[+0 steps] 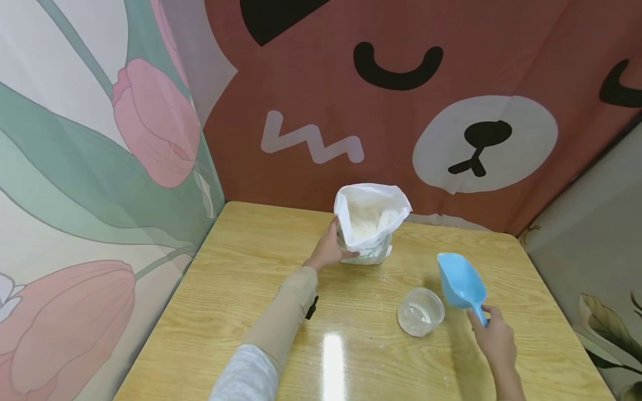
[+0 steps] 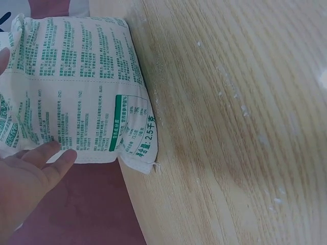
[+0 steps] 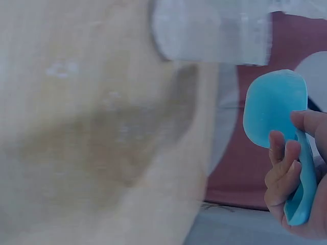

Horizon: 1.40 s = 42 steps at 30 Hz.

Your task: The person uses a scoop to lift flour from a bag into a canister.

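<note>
A white paper flour bag with green print stands at the back middle of the table, its top folded open and white flour inside. My left hand holds the bag by its left side; in the left wrist view its fingers lie against the printed face. At the right, my right hand grips the handle of a light blue scoop above the table. The scoop's bowl looks bare of flour. Just left of it sits a clear round plastic tub.
The wooden table carries white powder specks between the bag and the tub. Behind it hangs a brown cloth with a bear face. A tulip-patterned cloth stands along the left, and a pale curtain on the right.
</note>
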Tool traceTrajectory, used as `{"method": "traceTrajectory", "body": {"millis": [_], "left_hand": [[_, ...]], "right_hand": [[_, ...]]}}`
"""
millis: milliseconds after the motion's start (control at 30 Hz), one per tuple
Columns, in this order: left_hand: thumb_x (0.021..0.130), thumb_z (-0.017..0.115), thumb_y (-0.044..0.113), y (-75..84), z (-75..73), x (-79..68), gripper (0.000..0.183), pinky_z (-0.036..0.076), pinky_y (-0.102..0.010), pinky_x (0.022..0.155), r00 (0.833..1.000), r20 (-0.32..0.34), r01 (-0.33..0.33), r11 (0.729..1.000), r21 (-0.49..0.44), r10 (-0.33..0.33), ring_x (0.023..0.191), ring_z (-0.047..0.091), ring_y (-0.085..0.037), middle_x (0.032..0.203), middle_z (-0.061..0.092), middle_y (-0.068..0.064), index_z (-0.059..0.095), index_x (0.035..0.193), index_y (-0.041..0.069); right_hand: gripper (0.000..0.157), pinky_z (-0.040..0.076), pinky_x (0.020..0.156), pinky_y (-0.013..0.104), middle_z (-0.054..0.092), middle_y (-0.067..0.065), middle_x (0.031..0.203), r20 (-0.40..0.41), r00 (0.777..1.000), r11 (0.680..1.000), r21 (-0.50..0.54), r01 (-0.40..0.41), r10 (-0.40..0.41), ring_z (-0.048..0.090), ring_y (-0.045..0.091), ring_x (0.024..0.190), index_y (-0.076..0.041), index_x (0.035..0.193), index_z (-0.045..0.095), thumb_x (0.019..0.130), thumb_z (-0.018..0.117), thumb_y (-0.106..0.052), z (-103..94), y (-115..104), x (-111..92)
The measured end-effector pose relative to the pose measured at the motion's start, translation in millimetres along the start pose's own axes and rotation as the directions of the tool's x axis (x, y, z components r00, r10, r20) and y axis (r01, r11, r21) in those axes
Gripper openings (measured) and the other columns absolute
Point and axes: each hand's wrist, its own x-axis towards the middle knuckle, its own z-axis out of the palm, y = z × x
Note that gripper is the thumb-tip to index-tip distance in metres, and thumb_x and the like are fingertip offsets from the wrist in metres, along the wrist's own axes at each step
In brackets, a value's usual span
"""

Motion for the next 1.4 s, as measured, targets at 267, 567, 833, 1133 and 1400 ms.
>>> {"method": "traceTrajectory", "body": {"millis": [267, 567, 833, 1133, 1400], "left_hand": [[0.062, 0.080, 0.038, -1.0, 2.5, -2.6, 0.117, 0.031, -0.037, 0.098, 1.000, 0.021, 0.017, 1.000, 0.003, -0.017, 0.123, 0.035, -0.029, 0.140, 0.029, -0.016, 0.001, 0.143, 0.010], [0.063, 0.079, 0.040, -3.0, 3.5, -2.3, 0.118, 0.034, -0.038, 0.096, 1.000, 0.016, 0.021, 0.999, 0.025, -0.021, 0.121, 0.038, -0.029, 0.139, 0.032, -0.017, -0.003, 0.144, 0.014], [0.063, 0.078, 0.042, -3.4, 3.6, -2.4, 0.120, 0.035, -0.038, 0.095, 1.000, 0.024, 0.018, 0.999, 0.027, -0.018, 0.120, 0.039, -0.029, 0.138, 0.033, -0.018, -0.006, 0.144, 0.015], [0.062, 0.079, 0.044, -0.5, 1.7, -1.0, 0.121, 0.035, -0.037, 0.095, 0.998, 0.042, 0.050, 0.998, 0.029, -0.052, 0.121, 0.038, -0.027, 0.137, 0.035, -0.017, -0.006, 0.144, 0.016], [0.062, 0.079, 0.045, -5.8, 1.3, 0.8, 0.120, 0.035, -0.039, 0.095, 0.999, 0.031, 0.012, 1.000, 0.021, -0.012, 0.120, 0.039, -0.029, 0.137, 0.034, -0.017, -0.005, 0.144, 0.018]], "right_hand": [[0.053, 0.036, 0.042, 0.031, 0.059, 0.021, 0.080, -0.062, 0.997, 0.999, -0.019, 0.051, -0.052, 0.051, 0.021, 0.053, 0.009, 0.124, 0.034, 0.093, 0.045, -0.033, -19.4, -28, -3], [0.051, 0.035, 0.042, 0.031, 0.059, 0.019, 0.079, -0.084, 0.983, 0.985, -0.062, 0.160, -0.165, 0.051, 0.021, 0.054, 0.007, 0.121, 0.039, 0.093, 0.045, -0.035, -30.1, -50, -4], [0.053, 0.033, 0.041, 0.031, 0.054, 0.017, 0.073, -0.072, 0.976, 0.975, -0.107, 0.197, -0.206, 0.046, 0.022, 0.053, 0.013, 0.114, 0.043, 0.093, 0.043, -0.037, -42.0, -66, -2], [0.054, 0.032, 0.041, 0.031, 0.050, 0.014, 0.069, -0.095, 0.960, 0.960, -0.117, 0.253, -0.264, 0.044, 0.022, 0.051, 0.013, 0.111, 0.043, 0.093, 0.043, -0.038, -57.3, -92, -2], [0.053, 0.034, 0.041, 0.030, 0.051, 0.020, 0.077, -0.128, 0.930, 0.937, -0.111, 0.331, -0.344, 0.045, 0.023, 0.053, 0.013, 0.113, 0.042, 0.092, 0.047, -0.035, -67.0, -123, 2]]}}
